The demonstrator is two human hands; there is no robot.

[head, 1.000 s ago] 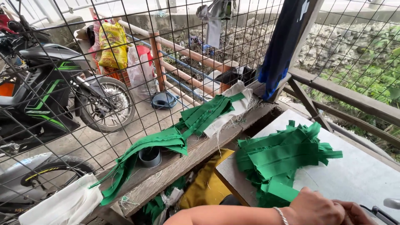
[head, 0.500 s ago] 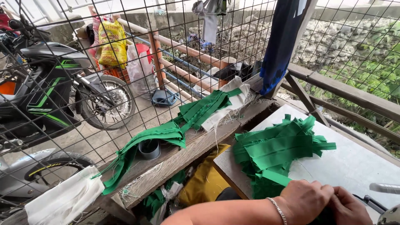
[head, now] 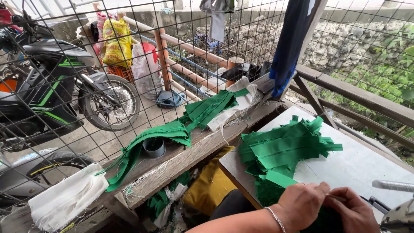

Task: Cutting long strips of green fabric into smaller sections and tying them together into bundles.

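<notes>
My left hand (head: 302, 202), with a thin bracelet at the wrist, and my right hand (head: 351, 210) meet at the bottom edge of the view, fingers pinched together on green fabric (head: 317, 220) that is mostly hidden beneath them. Just beyond them a heap of green fabric strips (head: 282, 151) lies on the pale table top (head: 358, 162). More green strips (head: 181, 127) drape along the wooden ledge (head: 202, 151) to the left.
A wire mesh fence (head: 129, 51) closes off the far side. Behind it stand a black and green motorcycle (head: 51, 86) and bags (head: 114, 39). White cloth (head: 64, 198) lies on the ledge, a blue cloth (head: 291, 43) hangs above, and a machine part (head: 399, 215) sits at right.
Both hands have drawn closer together and lifted a little into view at the bottom. The camera has tilted slightly, so the green heap sits lower and nearer centre.
</notes>
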